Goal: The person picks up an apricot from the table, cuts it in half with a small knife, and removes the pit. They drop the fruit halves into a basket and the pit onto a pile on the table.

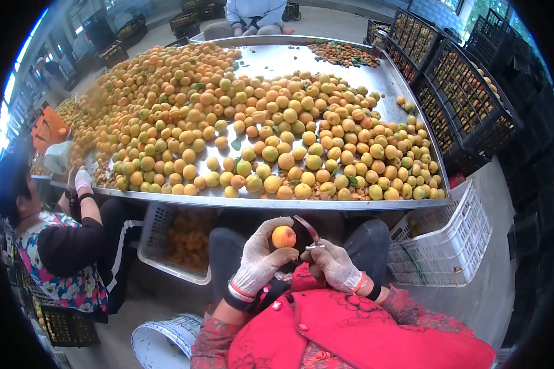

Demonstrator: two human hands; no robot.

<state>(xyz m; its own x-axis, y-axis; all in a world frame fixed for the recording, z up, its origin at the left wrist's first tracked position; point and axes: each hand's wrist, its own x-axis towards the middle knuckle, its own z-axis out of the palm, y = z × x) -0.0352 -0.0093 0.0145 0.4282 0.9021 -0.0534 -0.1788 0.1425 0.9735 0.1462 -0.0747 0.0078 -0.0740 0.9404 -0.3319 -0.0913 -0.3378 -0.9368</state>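
Observation:
My left hand [256,257], in a whitish knit glove, is closed around a yellow-orange apricot [284,237] with a reddish blush. Close by on the right, my gloved right hand [337,265] grips a small curved knife [308,228]. Its blade points up and left, its tip near the top of the fruit. Both hands are over my lap, just short of the metal table's front rim [277,200]. A wide heap of apricots [240,123], with a few green leaves among them, covers much of the table.
Brown pits [345,54] lie at the table's far right. A white crate [173,275] with orange pieces stands left of my knees, another white crate [443,246] right. Black crates [461,101] of fruit are stacked at right. A white bucket [166,341] and a co-worker [61,252] are at left.

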